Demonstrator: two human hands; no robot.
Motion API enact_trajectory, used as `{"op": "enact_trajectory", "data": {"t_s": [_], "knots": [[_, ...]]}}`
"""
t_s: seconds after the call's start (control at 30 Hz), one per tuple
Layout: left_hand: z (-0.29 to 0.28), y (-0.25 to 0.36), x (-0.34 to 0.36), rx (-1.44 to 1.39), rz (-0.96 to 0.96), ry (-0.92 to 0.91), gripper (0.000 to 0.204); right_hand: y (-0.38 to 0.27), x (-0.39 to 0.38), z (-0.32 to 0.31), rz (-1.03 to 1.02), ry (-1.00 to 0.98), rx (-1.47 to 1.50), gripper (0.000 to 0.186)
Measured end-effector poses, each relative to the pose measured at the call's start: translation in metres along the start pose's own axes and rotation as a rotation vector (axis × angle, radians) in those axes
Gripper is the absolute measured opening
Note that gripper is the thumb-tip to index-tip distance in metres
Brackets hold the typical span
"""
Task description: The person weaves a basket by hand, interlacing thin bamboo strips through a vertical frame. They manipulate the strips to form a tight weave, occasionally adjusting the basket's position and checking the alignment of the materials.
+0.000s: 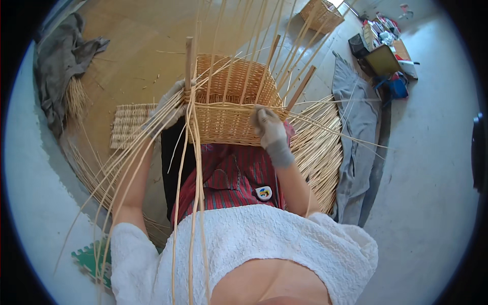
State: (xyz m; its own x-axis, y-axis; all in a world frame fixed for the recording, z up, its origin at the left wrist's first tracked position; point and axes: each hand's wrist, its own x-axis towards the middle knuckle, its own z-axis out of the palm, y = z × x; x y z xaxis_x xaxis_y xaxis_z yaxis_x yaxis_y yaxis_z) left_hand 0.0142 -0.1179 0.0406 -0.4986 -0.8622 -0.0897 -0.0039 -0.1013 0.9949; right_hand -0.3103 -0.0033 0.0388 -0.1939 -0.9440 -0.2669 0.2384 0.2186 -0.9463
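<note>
A half-woven rectangular wicker basket [231,109] rests on my lap, with wooden corner stakes and many thin upright willow rods rising from its rim. My left hand [170,104], in a pale glove, grips a bundle of long willow rods [152,145] at the basket's near left corner, beside a wooden stake [188,61]. My right hand [269,127], also gloved, presses on the near rim at the right, fingers closed around weaving strands there. Loose rod ends trail down over my red striped apron [229,175].
A flat woven mat [127,124] lies on the floor to the left. Bundled willow rods [320,147] lie to the right beside a grey cloth [356,127]. Another grey cloth [58,61] is far left. A finished basket [321,14] and clutter stand at the back right.
</note>
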Motion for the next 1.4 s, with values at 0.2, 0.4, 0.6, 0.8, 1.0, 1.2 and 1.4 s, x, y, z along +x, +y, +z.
{"op": "enact_trajectory", "data": {"t_s": [0.2,0.4,0.6,0.8,1.0,1.2,1.4], "knots": [[0.014,-0.033,-0.003,0.114,0.329,0.241,0.078,-0.001,0.01,-0.022,-0.063,0.085,0.369,0.041],[0.042,-0.041,0.004,0.043,0.394,0.478,0.092,-0.004,0.009,0.031,-0.233,0.078,0.133,0.017],[0.061,-0.042,0.005,-0.115,0.497,0.538,0.086,0.015,-0.022,0.048,-0.736,-0.032,-0.025,0.013],[0.072,-0.045,0.008,-0.185,0.409,0.613,0.071,-0.081,0.052,0.131,-1.113,-0.049,-0.403,0.032],[0.072,-0.042,0.017,-0.24,0.426,0.667,0.063,-0.118,0.101,0.184,-0.75,0.062,-1.138,0.07],[0.065,-0.073,0.012,-0.295,0.017,0.831,0.052,0.005,0.018,0.005,-0.377,-0.025,0.089,0.028],[0.137,-0.038,-0.043,0.548,0.527,0.936,0.028,-0.009,0.01,-0.02,-0.198,0.096,0.161,0.022]]}}
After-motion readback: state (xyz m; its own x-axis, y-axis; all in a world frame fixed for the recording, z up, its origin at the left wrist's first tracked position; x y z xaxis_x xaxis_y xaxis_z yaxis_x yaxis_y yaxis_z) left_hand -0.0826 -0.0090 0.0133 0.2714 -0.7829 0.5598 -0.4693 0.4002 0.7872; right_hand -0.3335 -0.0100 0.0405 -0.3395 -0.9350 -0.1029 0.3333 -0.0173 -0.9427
